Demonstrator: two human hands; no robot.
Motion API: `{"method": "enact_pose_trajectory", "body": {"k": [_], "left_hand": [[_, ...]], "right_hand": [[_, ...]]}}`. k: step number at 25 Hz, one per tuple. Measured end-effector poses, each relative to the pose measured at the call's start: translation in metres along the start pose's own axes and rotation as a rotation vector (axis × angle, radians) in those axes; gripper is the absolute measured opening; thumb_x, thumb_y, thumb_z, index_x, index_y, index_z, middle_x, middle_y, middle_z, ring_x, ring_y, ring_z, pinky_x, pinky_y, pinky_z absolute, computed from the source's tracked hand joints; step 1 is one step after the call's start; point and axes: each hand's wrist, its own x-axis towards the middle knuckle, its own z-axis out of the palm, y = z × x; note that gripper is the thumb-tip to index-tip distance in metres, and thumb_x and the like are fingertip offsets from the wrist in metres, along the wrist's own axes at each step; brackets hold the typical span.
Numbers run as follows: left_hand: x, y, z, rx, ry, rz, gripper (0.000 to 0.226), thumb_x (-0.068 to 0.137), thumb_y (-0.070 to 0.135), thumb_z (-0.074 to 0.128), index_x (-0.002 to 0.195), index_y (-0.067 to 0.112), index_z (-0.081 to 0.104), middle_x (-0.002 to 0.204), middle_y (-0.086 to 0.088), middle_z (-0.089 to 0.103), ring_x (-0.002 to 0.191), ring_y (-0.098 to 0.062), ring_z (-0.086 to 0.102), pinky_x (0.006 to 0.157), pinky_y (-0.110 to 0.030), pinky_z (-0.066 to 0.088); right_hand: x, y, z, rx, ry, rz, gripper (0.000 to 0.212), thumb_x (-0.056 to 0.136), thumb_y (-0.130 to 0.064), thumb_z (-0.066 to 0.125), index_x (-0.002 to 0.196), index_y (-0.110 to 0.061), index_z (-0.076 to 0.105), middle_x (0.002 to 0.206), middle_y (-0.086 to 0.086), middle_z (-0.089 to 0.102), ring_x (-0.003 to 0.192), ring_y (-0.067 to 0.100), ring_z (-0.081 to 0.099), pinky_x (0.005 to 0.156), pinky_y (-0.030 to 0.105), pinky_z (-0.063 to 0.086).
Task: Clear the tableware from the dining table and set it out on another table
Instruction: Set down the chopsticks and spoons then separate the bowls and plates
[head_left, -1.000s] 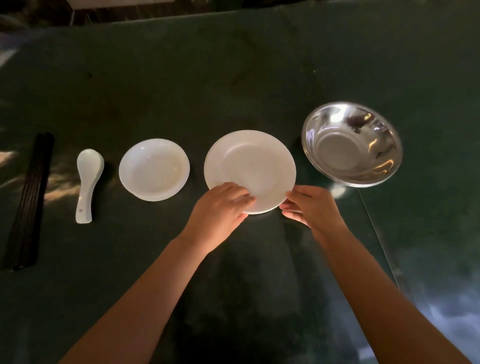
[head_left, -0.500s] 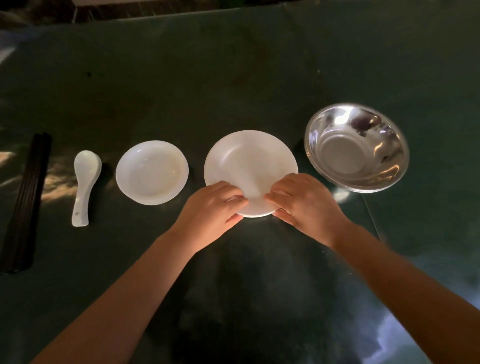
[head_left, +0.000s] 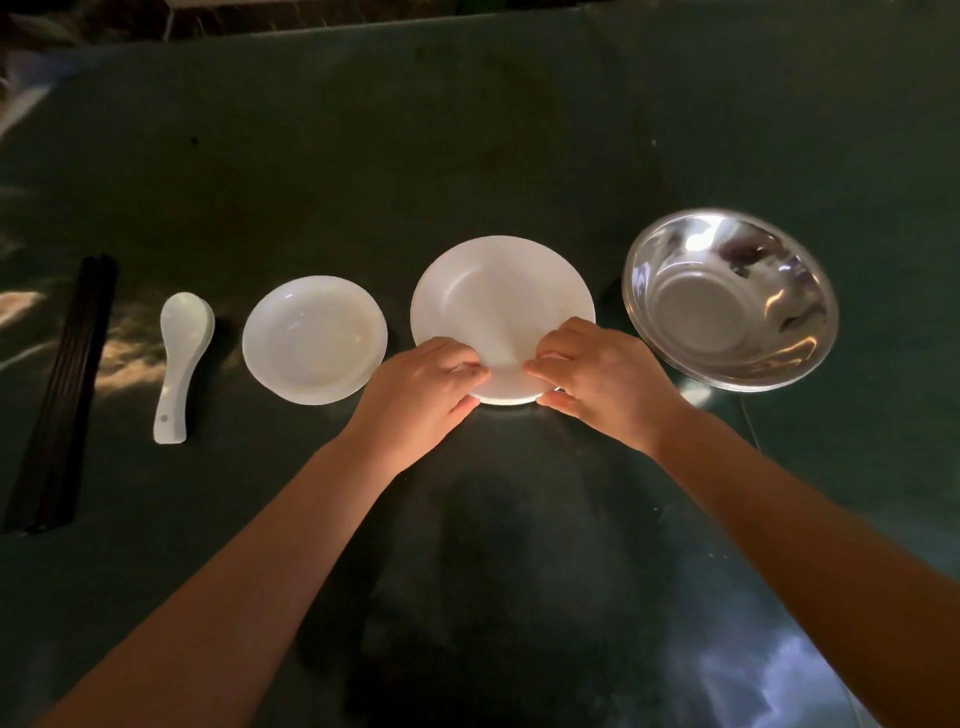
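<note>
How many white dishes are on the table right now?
2: a small white dish right of the spoon, and a larger white plate at centre, gripped by both hands. Any stacked beneath would be hidden.

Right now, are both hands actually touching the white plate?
Touching. The head view shows the left hand and right hand with fingers lying over the white plate at its near rim, thumbs tucked under the edge.

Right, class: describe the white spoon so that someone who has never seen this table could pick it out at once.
On the dark green table, tableware lies in a row. The spoon is second from the left, between the dark chopsticks and the small white dish. It is the only white piece with a handle, pointing toward the person.
</note>
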Motion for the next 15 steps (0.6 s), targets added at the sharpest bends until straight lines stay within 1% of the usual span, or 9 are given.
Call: {"method": "enact_pose_trajectory", "body": {"k": [5, 8, 9, 10, 11, 12, 13, 14, 15], "left_hand": [[-0.003, 0.003, 0.002, 0.015, 0.01, -0.006, 0.034, 0.064, 0.012, 0.081, 0.096, 0.007, 0.071, 0.095, -0.009, 0.072, 0.086, -0.024, 0.069, 0.071, -0.034, 0.057], [-0.002, 0.005, 0.001, 0.004, -0.014, -0.041, 0.032, 0.069, 0.013, 0.077, 0.1, 0.006, 0.07, 0.1, -0.011, 0.071, 0.09, -0.025, 0.069, 0.077, -0.036, 0.056], [-0.001, 0.009, 0.0, 0.015, -0.024, -0.048, 0.032, 0.072, 0.013, 0.075, 0.103, 0.006, 0.069, 0.103, -0.011, 0.071, 0.094, -0.026, 0.068, 0.08, -0.036, 0.056], [-0.001, 0.012, -0.002, 0.028, -0.026, -0.052, 0.033, 0.076, 0.015, 0.072, 0.107, 0.006, 0.067, 0.107, -0.011, 0.07, 0.097, -0.026, 0.067, 0.083, -0.036, 0.054], [-0.003, 0.015, -0.006, 0.039, -0.016, -0.058, 0.034, 0.078, 0.018, 0.07, 0.11, 0.007, 0.066, 0.111, -0.011, 0.069, 0.101, -0.025, 0.065, 0.086, -0.036, 0.053], [-0.008, 0.017, -0.012, 0.04, 0.033, -0.079, 0.036, 0.079, 0.02, 0.069, 0.112, 0.008, 0.065, 0.113, -0.01, 0.068, 0.102, -0.024, 0.065, 0.087, -0.036, 0.053], [-0.017, 0.016, -0.02, 0.006, 0.137, -0.143, 0.034, 0.08, 0.022, 0.067, 0.112, 0.009, 0.065, 0.113, -0.009, 0.068, 0.102, -0.023, 0.064, 0.087, -0.036, 0.054], [-0.028, 0.013, -0.028, -0.063, 0.294, -0.27, 0.032, 0.082, 0.024, 0.064, 0.111, 0.011, 0.065, 0.111, -0.006, 0.068, 0.102, -0.021, 0.064, 0.087, -0.035, 0.054], [-0.04, 0.006, -0.038, -0.165, 0.453, -0.451, 0.031, 0.083, 0.027, 0.06, 0.111, 0.014, 0.065, 0.109, -0.002, 0.067, 0.101, -0.019, 0.062, 0.087, -0.031, 0.052]], "right_hand": [[0.003, 0.002, 0.001, -0.026, -0.01, -0.011, 0.03, 0.062, -0.026, 0.084, 0.088, -0.015, 0.072, 0.084, 0.004, 0.071, 0.08, 0.025, 0.066, 0.058, 0.032, 0.057], [0.003, -0.002, 0.0, -0.033, -0.025, 0.011, 0.028, 0.065, -0.024, 0.082, 0.088, -0.013, 0.072, 0.085, 0.005, 0.07, 0.081, 0.026, 0.066, 0.058, 0.034, 0.057], [0.003, -0.004, -0.001, -0.031, -0.042, 0.034, 0.027, 0.066, -0.022, 0.081, 0.09, -0.012, 0.071, 0.087, 0.007, 0.07, 0.083, 0.027, 0.065, 0.059, 0.036, 0.058], [0.004, -0.007, -0.003, -0.028, -0.063, 0.066, 0.028, 0.069, -0.021, 0.079, 0.094, -0.011, 0.07, 0.092, 0.008, 0.07, 0.087, 0.028, 0.064, 0.064, 0.038, 0.059], [0.004, -0.012, -0.004, -0.013, -0.085, 0.111, 0.031, 0.073, -0.023, 0.075, 0.101, -0.012, 0.068, 0.1, 0.008, 0.069, 0.094, 0.028, 0.063, 0.073, 0.04, 0.058], [0.006, -0.017, -0.006, 0.025, -0.1, 0.176, 0.035, 0.077, -0.029, 0.071, 0.109, -0.015, 0.065, 0.109, 0.007, 0.067, 0.101, 0.026, 0.06, 0.083, 0.04, 0.055], [0.009, -0.025, -0.008, 0.123, -0.085, 0.267, 0.04, 0.08, -0.034, 0.067, 0.116, -0.018, 0.062, 0.116, 0.004, 0.064, 0.107, 0.023, 0.058, 0.09, 0.039, 0.051], [0.015, -0.034, -0.012, 0.28, -0.029, 0.379, 0.042, 0.081, -0.038, 0.065, 0.119, -0.021, 0.06, 0.119, 0.002, 0.063, 0.107, 0.019, 0.057, 0.094, 0.037, 0.048], [0.026, -0.046, -0.016, 0.461, 0.047, 0.493, 0.041, 0.082, -0.039, 0.064, 0.119, -0.023, 0.06, 0.118, 0.0, 0.064, 0.102, 0.015, 0.058, 0.094, 0.034, 0.047]]}}
